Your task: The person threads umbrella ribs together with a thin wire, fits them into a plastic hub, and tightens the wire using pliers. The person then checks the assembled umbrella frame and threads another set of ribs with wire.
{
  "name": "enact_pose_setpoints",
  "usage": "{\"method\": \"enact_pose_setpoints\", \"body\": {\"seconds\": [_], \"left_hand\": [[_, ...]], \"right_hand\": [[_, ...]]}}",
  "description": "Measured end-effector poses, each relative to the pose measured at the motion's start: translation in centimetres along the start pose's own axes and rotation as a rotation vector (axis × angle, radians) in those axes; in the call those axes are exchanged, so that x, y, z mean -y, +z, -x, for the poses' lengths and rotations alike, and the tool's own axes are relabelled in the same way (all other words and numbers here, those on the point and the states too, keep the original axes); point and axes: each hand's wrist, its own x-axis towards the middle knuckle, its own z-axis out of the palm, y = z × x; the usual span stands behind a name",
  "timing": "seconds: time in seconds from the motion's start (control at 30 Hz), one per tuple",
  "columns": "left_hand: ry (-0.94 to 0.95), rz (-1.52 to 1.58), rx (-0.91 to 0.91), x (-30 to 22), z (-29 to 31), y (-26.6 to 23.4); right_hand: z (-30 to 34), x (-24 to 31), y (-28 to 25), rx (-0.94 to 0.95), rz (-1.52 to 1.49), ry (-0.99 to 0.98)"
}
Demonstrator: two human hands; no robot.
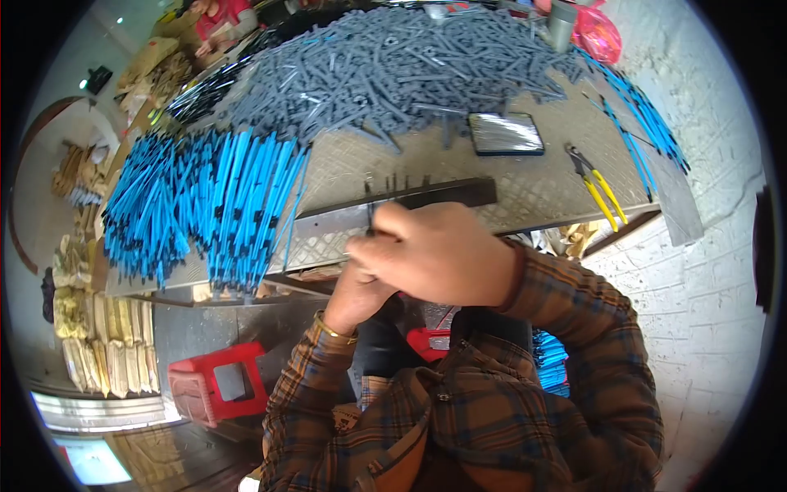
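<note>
My right hand [438, 252] is closed, its thumb and fingers bunched in front of my chest at the table's near edge. Just below and left of it, partly covered by it, my left hand [358, 297] is also closed, and the two touch. A thin dark rod [370, 215] rises beside the right fingertips; whether they grip it I cannot tell. What lies inside either hand is hidden. Right behind the hands is a long dark bar [459, 193] with several thin upright pins, joined to a pale metal strip [332, 221].
A large heap of grey tube-like pieces [393, 66] covers the back. Bundles of blue rods with black ends [246, 197] lie left, more blue rods [648, 115] right. Yellow-handled pliers [597, 184] and a film-wrapped block [506, 134] lie right. A red stool [193, 377] stands lower left.
</note>
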Motion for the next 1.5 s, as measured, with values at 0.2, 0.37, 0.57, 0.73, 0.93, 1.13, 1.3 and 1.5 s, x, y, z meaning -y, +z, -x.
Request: {"method": "enact_pose_setpoints", "body": {"seconds": [0.2, 0.37, 0.57, 0.73, 0.93, 1.13, 1.3, 1.5], "left_hand": [[0.009, -0.153, -0.214, 2.4, 1.7, -0.2], [-0.02, 0.053, -0.308, 2.7, 1.8, -0.1], [-0.026, 0.141, -0.191, 2.2, 1.6, -0.6], [-0.071, 0.459, -0.003, 0.3, 1.3, -0.9], [-0.126, 0.463, -0.002, 0.3, 0.4, -0.3], [-0.149, 0.491, 0.007, 0.8, 0.3, -0.4], [-0.186, 0.474, 0.005, 0.0, 0.2, -0.3], [-0.182, 0.434, 0.037, 0.0, -0.1, -0.1]], "right_hand": [[-1.3, -0.1, 2.5, -0.081, -0.011, -0.018], [-1.8, 0.0, 2.8, -0.063, -0.008, -0.074], [-1.4, -2.8, -0.4, -0.226, -0.023, 0.037], [3.4, -17.0, -3.9, 0.157, 0.1, 0.566], [7.7, -23.0, -0.8, 0.395, 0.489, 0.659], [8.2, -23.2, -1.3, 0.337, 0.349, 0.581], [8.2, -22.8, -1.6, 0.321, 0.314, 0.594], [7.1, -20.0, -2.9, 0.158, 0.357, 0.441]]}}
